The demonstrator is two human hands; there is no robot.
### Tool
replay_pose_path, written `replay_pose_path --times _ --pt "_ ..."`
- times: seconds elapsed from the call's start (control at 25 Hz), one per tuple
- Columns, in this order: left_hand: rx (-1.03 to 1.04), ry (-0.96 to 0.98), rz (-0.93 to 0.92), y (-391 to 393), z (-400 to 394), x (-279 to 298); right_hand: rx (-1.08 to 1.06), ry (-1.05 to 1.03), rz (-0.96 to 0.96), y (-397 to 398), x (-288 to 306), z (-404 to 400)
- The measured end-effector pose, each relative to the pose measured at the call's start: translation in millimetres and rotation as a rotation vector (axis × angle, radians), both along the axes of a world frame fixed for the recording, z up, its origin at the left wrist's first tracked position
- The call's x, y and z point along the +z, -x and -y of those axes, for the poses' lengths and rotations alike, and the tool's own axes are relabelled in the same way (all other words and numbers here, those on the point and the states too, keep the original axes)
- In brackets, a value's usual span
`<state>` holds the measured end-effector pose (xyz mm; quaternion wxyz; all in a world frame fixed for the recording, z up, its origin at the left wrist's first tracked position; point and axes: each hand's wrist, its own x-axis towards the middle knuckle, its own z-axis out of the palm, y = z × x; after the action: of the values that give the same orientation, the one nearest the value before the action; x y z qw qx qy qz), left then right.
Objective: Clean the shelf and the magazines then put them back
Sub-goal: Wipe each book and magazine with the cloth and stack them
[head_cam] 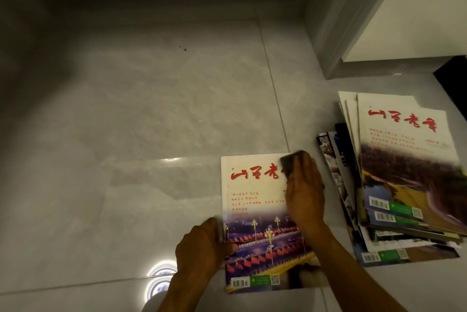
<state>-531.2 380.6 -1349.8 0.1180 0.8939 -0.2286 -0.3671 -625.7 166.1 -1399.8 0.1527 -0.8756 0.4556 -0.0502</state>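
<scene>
Wiping one magazine (255,210) flat on the floor (151,122). Left hand (202,246) pinching its near left edge; right hand (304,193) pressing a dark cloth (290,162) on the cover's top corner. Best done with long, even strokes away from the pinned edge. Stack of magazines (404,180) just right of the right hand.

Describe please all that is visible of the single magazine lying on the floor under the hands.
The magazine lies flat and closed on the glossy grey tiled floor, cover up, left of the magazine pile. Its glossy cover carries red brush lettering on white above a street photo with red flags, with a barcode below. The left hand holds its left edge; the right hand presses a dark cloth on its top right corner.
</scene>
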Motion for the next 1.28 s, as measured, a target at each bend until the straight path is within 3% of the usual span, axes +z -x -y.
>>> replay_pose_path --times 0.04,0.08,0.12,0.2,0.28,0.32,0.44,0.48,0.64,0.76,0.88,1.0,1.08,1.16,1.2,1.28 --pt "-0.006 0.008 0.003 0.4 0.1 -1.4 -0.129 0.044 -0.029 -5.9 -0.4 -6.7" --pt "-0.005 0.011 -0.004 0.4 1.3 -3.1 -0.110 0.066 -0.046 -19.1 -1.8 -18.2" --pt "-0.001 0.008 -0.012 0.2 2.1 -4.7 0.002 0.054 -0.048 -34.7 -2.9 -34.8" --pt "0.019 -0.006 -0.023 0.8 2.0 -6.5 0.426 0.016 -0.011 -56.6 -1.9 -60.2" --pt "0.026 0.012 -0.014 0.1 0.0 -6.3 0.758 0.016 0.007 -64.0 1.9 -45.3" --pt "0.031 0.026 -0.014 -0.2 -2.1 -8.3 0.745 -0.003 0.021 -64.5 3.4 -30.8" --pt "0.069 0.067 0.019 1.0 -6.1 -9.3 0.430 -0.046 0.063 -60.2 4.0 -15.5" --pt "0.059 0.073 0.075 1.8 -7.2 -12.8 0.452 -0.043 0.093 -57.9 5.6 -25.5" --pt "-0.056 0.317 0.193 -1.5 -19.7 -31.6 0.885 0.064 0.032 4.6 -9.8 -98.6" --pt "-0.367 0.346 0.332 -5.3 -36.7 -51.0 1.043 0.188 -0.134 68.0 -15.0 -129.8" --pt "-0.238 0.385 0.215 -1.3 -38.4 -55.1 1.214 0.195 -0.123 72.0 2.9 -109.4" --pt "-0.089 0.451 0.189 2.5 -24.9 -43.8 1.136 -0.037 0.053 25.4 11.6 -60.4" --pt "-0.101 0.426 0.212 2.8 -24.0 -42.7 0.862 -0.126 0.096 5.3 9.1 -44.6" --pt "-0.134 0.390 0.242 2.7 -27.8 -48.2 0.647 -0.062 0.091 20.0 -1.3 -62.2" --pt "-0.115 0.393 0.234 3.0 -28.2 -48.8 0.675 -0.002 0.051 38.9 -3.9 -81.1" --pt "-0.117 0.392 0.210 3.3 -23.5 -44.7 0.989 0.119 -0.072 87.7 -4.8 -119.3"
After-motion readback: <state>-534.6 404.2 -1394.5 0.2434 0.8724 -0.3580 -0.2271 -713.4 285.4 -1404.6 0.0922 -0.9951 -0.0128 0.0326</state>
